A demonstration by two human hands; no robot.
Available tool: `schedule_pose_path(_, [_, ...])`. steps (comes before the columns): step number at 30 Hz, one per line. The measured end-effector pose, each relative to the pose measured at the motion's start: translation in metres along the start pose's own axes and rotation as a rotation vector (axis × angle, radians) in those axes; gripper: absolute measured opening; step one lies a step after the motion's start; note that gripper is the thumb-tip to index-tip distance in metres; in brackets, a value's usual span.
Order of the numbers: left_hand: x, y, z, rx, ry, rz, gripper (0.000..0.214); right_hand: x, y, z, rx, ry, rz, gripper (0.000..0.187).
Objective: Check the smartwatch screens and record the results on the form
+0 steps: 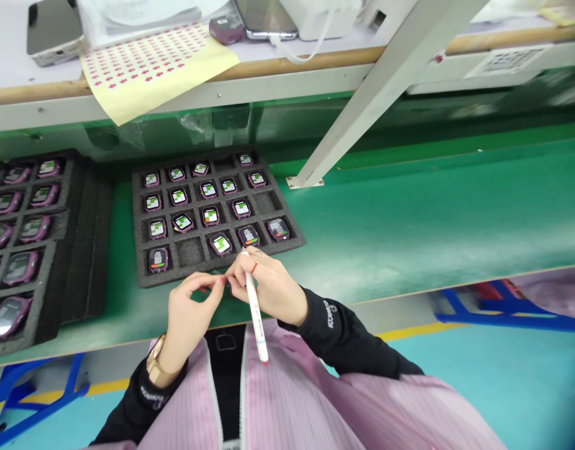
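My left hand (194, 307) is pinched closed at the near edge of a black foam tray (144, 275); its thumb and index fingertips meet those of my right hand (273, 287). Anything between the fingertips is too small to make out. A white marker pen (255, 312) is held in my right hand, slanting down toward my body with its red end lowest. In the tray lie several purple-framed smartwatch units, many with lit green-and-white screens. Nearest my fingers are a lit watch (220, 244) and one with a darker screen (249, 235).
Stacked foam trays with more watches (22, 267) stand at the left. A shelf above carries a yellow sticker sheet (165, 87), a phone (264, 19) with a white cable and a grey box (55, 34). A slanted metal post (362, 100) meets the green bench (437, 212).
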State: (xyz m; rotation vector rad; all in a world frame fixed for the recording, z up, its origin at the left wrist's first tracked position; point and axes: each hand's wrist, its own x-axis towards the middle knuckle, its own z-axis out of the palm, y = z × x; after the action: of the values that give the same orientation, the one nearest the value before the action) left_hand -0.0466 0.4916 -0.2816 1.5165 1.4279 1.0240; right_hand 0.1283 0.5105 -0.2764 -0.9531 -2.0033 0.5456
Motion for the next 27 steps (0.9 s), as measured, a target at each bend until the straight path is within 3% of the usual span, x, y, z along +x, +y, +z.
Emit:
schedule_pose_path(8, [0.004,-0.011,-0.002,-0.008,0.025,-0.095,0.016,-0.008,-0.004,-0.007,0.195,0.133,0.312,0.032])
schedule_pose_path(18, [0.002,-0.001,0.006,0.001,0.037,-0.024,0.012,-0.014,-0.003,0.005,0.009,0.107,0.069,0.029])
schedule_pose_path(23, [0.0,-0.002,0.005,0.067,0.037,0.05,0.01,-0.013,-0.002,0.004,-0.007,0.045,0.117,0.03])
schedule_pose_path(27, [-0.002,-0.003,0.006,0.088,0.036,0.069,0.01,-0.013,-0.004,0.003,0.037,0.069,0.139,0.029])
